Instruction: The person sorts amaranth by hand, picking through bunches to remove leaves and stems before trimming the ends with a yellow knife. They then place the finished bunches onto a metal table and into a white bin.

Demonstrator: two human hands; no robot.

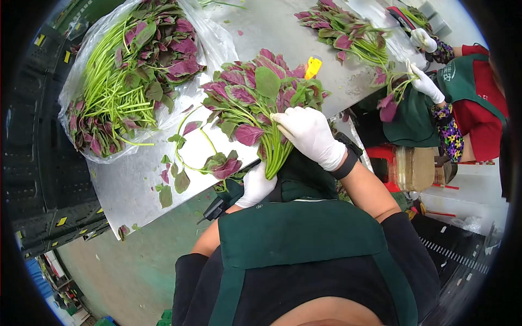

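Both my hands wear white gloves. A bunch of red and green leafy stems (266, 89) is held over the table's front edge, its leaves pointing away from me. My left hand (256, 185) is closed around the lower stem ends, its fingers partly hidden behind them. Higher up, my right hand (310, 133) has its fingers pressed together at the right side of the stems. A few loose stems and leaves (223, 165) lie on the metal table (125, 187) left of the bunch. Just behind the bunch is a yellow object (312, 67).
A plastic bag (217, 41) holding a large pile of the greens (122, 76) is at the back left. Another bunch (348, 35) lies at the back right. A co-worker's gloved hands (424, 81) are at the far right, one holding a stem. Black crates (49, 125) stand left.
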